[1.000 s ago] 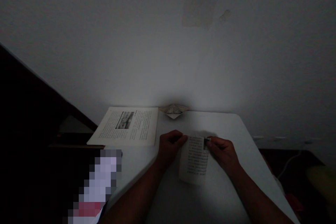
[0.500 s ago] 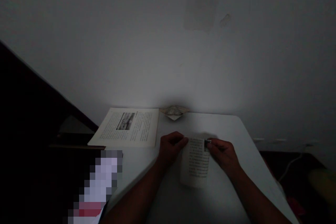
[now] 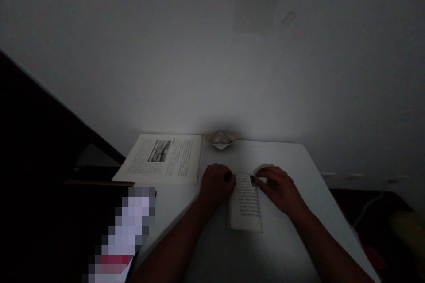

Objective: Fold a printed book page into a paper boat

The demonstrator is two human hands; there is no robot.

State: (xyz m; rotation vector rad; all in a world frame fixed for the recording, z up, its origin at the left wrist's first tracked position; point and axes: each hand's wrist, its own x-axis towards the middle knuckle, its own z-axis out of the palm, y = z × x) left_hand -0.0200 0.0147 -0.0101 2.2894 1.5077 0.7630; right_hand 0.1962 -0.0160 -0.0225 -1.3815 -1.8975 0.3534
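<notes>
A folded printed paper sheet [image 3: 245, 205] lies on the white table [image 3: 285, 243] in front of me. My left hand [image 3: 215, 185] is closed, its fingers curled at the sheet's upper left edge. My right hand [image 3: 277, 188] rests on the sheet's upper right part, fingers pinched down on the top corner. The room is dim, so fine detail of the fold is hard to see.
An open printed booklet [image 3: 162, 159] lies at the table's far left. A small folded paper boat [image 3: 221, 138] sits at the far edge against the grey wall [image 3: 212, 53]. Dark furniture stands to the left, and a blurred patch at lower left.
The sheet was lifted slightly between both hands; now it lies flatter and narrower on the table, with my right hand moved over its top edge.
</notes>
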